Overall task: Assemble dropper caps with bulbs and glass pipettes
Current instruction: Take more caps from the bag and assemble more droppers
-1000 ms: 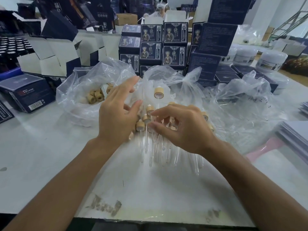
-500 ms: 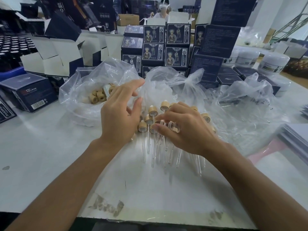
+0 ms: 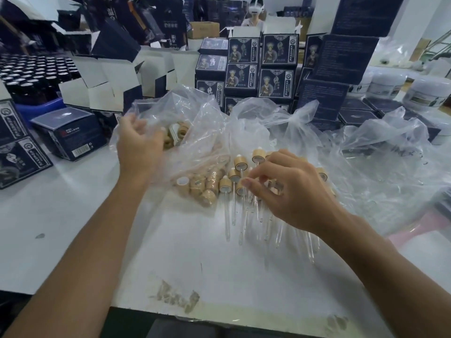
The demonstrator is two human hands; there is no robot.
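Note:
Several assembled droppers (image 3: 234, 191), each a wooden cap with a glass pipette, lie in a pile at the table's middle. My right hand (image 3: 292, 193) rests on this pile, its thumb and curled forefinger pinching one dropper near its cap. To the left, loose wooden caps (image 3: 203, 186) lie under a fold of a clear plastic bag (image 3: 195, 123). More wooden caps (image 3: 179, 132) sit inside that bag. My left hand (image 3: 138, 147) is at the bag's mouth beside them with its fingers curled; what it holds is hidden.
Dark blue printed boxes (image 3: 268, 69) are stacked behind the bags, and one lies at the left (image 3: 70, 135). Open white cartons (image 3: 97, 89) and black bottles (image 3: 31, 76) stand at the far left. White jars (image 3: 424, 93) are at the right. More crumpled plastic (image 3: 378, 154) lies right of the droppers.
My left hand has left the dropper pile and moved left and back to the bag of caps. The bag's plastic now drapes over the loose caps. My right hand has stayed on the pile.

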